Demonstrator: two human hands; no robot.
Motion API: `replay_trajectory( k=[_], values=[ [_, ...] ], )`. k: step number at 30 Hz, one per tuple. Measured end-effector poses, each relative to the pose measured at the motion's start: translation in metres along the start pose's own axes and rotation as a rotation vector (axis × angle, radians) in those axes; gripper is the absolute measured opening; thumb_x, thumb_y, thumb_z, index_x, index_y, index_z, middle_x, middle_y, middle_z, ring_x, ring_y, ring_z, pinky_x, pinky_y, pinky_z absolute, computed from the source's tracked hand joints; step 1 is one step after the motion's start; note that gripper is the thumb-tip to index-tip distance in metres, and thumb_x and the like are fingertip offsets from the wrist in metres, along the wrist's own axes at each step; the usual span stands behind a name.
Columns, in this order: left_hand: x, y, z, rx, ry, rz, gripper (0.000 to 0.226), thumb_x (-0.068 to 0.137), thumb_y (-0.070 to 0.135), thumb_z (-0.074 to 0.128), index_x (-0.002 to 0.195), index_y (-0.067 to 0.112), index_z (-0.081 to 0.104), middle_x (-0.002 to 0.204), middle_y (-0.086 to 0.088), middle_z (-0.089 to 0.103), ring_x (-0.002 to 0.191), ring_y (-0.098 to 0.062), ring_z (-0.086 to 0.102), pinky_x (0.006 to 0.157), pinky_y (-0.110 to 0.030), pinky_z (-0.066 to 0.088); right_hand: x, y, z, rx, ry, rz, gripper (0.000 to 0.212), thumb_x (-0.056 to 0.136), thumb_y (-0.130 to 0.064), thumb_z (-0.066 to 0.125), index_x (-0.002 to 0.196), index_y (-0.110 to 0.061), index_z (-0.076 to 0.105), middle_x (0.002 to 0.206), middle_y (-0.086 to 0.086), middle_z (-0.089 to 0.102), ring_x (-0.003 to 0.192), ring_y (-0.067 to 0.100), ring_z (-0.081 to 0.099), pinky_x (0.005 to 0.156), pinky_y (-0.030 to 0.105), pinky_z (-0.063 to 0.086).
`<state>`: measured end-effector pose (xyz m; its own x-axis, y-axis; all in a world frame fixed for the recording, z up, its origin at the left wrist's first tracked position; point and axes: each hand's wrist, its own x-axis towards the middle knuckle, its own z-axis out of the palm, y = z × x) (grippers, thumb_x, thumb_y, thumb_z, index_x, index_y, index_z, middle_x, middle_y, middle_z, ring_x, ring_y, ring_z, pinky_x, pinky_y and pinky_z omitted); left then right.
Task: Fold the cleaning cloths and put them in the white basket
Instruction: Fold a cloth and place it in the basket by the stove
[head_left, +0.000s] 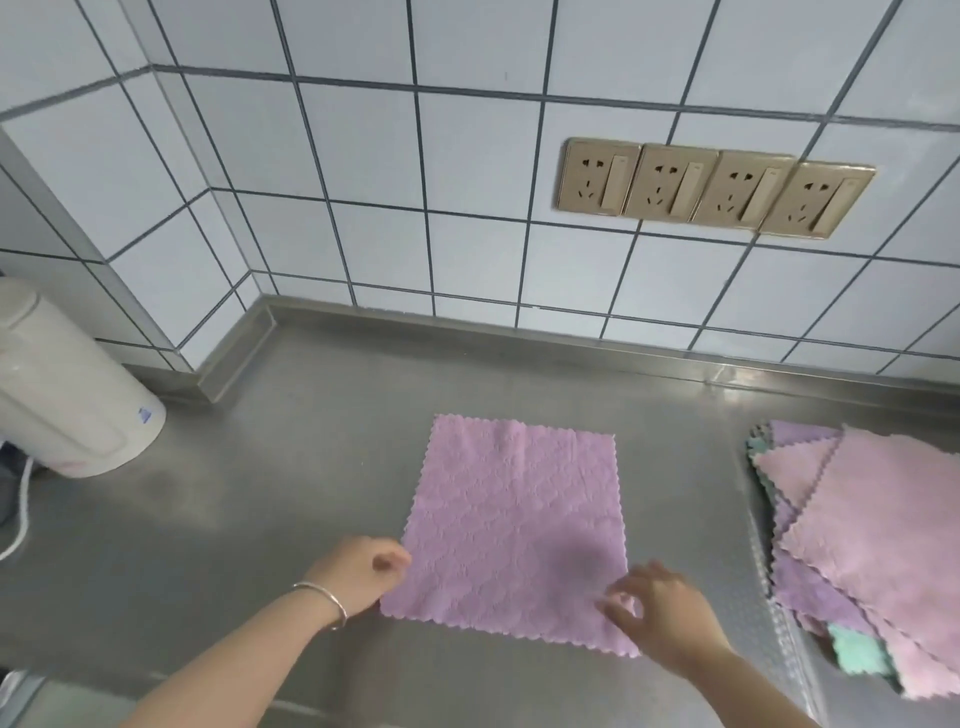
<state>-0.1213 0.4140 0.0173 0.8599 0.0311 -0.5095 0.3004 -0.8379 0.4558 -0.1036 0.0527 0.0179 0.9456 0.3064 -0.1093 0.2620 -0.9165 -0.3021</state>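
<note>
Cloth (514, 525), purple, lies flat and unfolded on the steel counter (260, 509). Left hand (361, 571) pinches its near-left edge with curled fingers. Right hand (660, 610) pinches the near-right corner. Pile (872, 525) of pink, purple and green cloths lies to the right, apart.

My left hand (363, 571) stretched forward, fingers curled, pinching the purple cloth (514, 525) by its left edge, silver bangle (324, 603) on that wrist, my right hand (660, 613) knuckles up, fingertips pinching its near right corner, both forearms bare
</note>
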Motion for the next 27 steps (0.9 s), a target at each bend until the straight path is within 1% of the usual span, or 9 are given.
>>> replay_trajectory(
  k=[3, 5, 6, 9, 11, 14, 17, 22, 27],
  values=[
    [0.031, 0.01, -0.019, -0.223, 0.124, -0.12, 0.02, 0.088, 0.021, 0.051, 0.078, 0.034, 0.064, 0.087, 0.009, 0.071, 0.078, -0.011, 0.067, 0.081, -0.029, 0.052, 0.029, -0.003, -0.007, 0.186, -0.093, 0.273, 0.017, 0.088, -0.031, 0.053, 0.076, -0.032, 0.066, 0.077, -0.008, 0.057, 0.075, 0.016, 0.054, 0.061, 0.024, 0.037],
    [0.057, 0.019, -0.03, -0.392, 0.174, -0.206, 0.02, 0.09, 0.015, 0.049, 0.08, 0.022, 0.065, 0.086, -0.003, 0.071, 0.067, -0.016, 0.067, 0.068, -0.025, 0.05, 0.051, 0.001, -0.006, 0.314, -0.064, 0.481, 0.019, 0.086, -0.022, 0.051, 0.072, -0.023, 0.064, 0.073, 0.001, 0.062, 0.074, 0.026, 0.058, 0.058, 0.029, 0.041],
    [0.07, 0.025, -0.035, -0.456, 0.183, -0.251, 0.018, 0.091, 0.014, 0.048, 0.084, 0.015, 0.064, 0.087, -0.006, 0.07, 0.063, -0.016, 0.065, 0.061, -0.023, 0.046, 0.062, 0.004, -0.004, 0.364, -0.046, 0.558, 0.018, 0.086, -0.021, 0.051, 0.082, -0.018, 0.069, 0.077, 0.005, 0.065, 0.077, 0.028, 0.059, 0.06, 0.031, 0.043],
    [0.11, 0.041, -0.047, -0.558, 0.158, -0.348, 0.017, 0.094, 0.013, 0.045, 0.084, 0.01, 0.058, 0.082, -0.007, 0.066, 0.056, -0.012, 0.061, 0.054, -0.022, 0.041, 0.097, 0.013, 0.005, 0.497, 0.005, 0.7, 0.022, 0.087, -0.021, 0.052, 0.099, -0.019, 0.07, 0.083, 0.001, 0.065, 0.079, 0.022, 0.058, 0.065, 0.028, 0.043],
    [0.134, 0.046, -0.049, -0.601, 0.168, -0.383, 0.023, 0.093, 0.012, 0.048, 0.071, 0.012, 0.056, 0.061, -0.001, 0.066, 0.044, -0.01, 0.061, 0.061, -0.025, 0.049, 0.114, 0.014, 0.006, 0.507, 0.037, 0.769, 0.023, 0.087, -0.019, 0.051, 0.098, -0.018, 0.071, 0.083, 0.003, 0.065, 0.079, 0.024, 0.058, 0.064, 0.028, 0.044],
    [0.16, 0.05, -0.048, -0.534, 0.21, -0.391, 0.028, 0.089, 0.017, 0.052, 0.062, 0.014, 0.058, 0.044, 0.003, 0.063, 0.052, -0.017, 0.065, 0.077, -0.031, 0.055, 0.135, 0.017, 0.011, 0.452, 0.07, 0.872, 0.024, 0.087, -0.019, 0.049, 0.093, -0.015, 0.071, 0.089, 0.01, 0.066, 0.085, 0.029, 0.057, 0.071, 0.032, 0.046],
    [0.173, 0.057, -0.043, -0.442, 0.262, -0.361, 0.031, 0.088, 0.021, 0.051, 0.059, 0.015, 0.058, 0.046, 0.002, 0.062, 0.052, -0.018, 0.064, 0.066, -0.027, 0.054, 0.149, 0.02, 0.02, 0.378, 0.045, 0.928, 0.027, 0.086, -0.028, 0.049, 0.101, -0.021, 0.071, 0.102, 0.012, 0.065, 0.1, 0.033, 0.055, 0.08, 0.034, 0.049],
    [0.19, 0.059, -0.036, -0.259, 0.289, -0.326, 0.036, 0.088, 0.026, 0.05, 0.054, 0.018, 0.061, 0.055, 0.002, 0.066, 0.062, -0.018, 0.067, 0.066, -0.026, 0.053, 0.164, 0.016, 0.031, 0.238, 0.016, 0.962, 0.028, 0.088, -0.035, 0.05, 0.102, -0.025, 0.071, 0.103, 0.009, 0.065, 0.101, 0.031, 0.055, 0.082, 0.034, 0.046],
    [0.193, 0.052, -0.033, -0.239, 0.328, -0.342, 0.023, 0.088, 0.032, 0.051, 0.079, 0.02, 0.069, 0.064, 0.002, 0.069, 0.067, -0.02, 0.067, 0.067, -0.028, 0.055, 0.162, 0.014, 0.036, 0.157, 0.053, 0.993, 0.028, 0.091, -0.032, 0.046, 0.107, -0.022, 0.067, 0.111, 0.009, 0.063, 0.107, 0.029, 0.051, 0.086, 0.035, 0.041]
  ],
)
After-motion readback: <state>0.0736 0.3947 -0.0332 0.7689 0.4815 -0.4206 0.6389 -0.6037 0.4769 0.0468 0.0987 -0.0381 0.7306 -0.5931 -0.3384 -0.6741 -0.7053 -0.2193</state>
